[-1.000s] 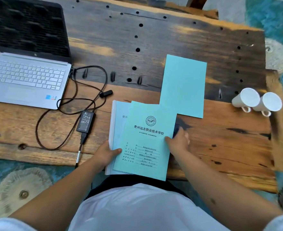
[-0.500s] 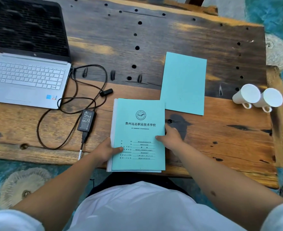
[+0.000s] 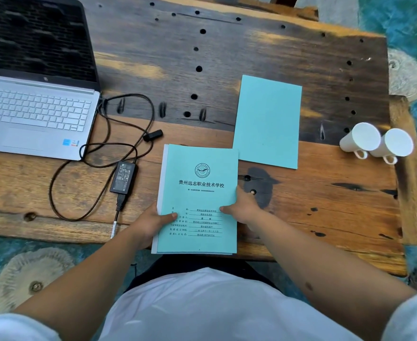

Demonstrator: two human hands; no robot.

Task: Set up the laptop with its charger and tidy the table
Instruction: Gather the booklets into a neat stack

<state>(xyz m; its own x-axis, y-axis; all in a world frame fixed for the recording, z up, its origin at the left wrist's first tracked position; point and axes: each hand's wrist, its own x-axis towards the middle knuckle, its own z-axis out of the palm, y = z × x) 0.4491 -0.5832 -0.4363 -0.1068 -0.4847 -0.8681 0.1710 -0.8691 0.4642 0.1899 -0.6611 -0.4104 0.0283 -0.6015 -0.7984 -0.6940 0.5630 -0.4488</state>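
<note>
Both hands, left hand (image 3: 151,223) and right hand (image 3: 243,207), clamped on teal booklet stack (image 3: 197,198) at worktop (image 3: 325,205) near edge, open laptop (image 3: 37,114) with charger (image 3: 123,177) at left edge, two empty white mugs (image 3: 377,141) on their sides by right edge

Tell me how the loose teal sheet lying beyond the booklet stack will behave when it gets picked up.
The teal sheet looks like a single thin card lying flat on the wooden table, so it is probably very light and may bend if lifted by one corner. Flat as it lies, its edge could be hard to catch; sliding it toward the table's edge might help.
</note>
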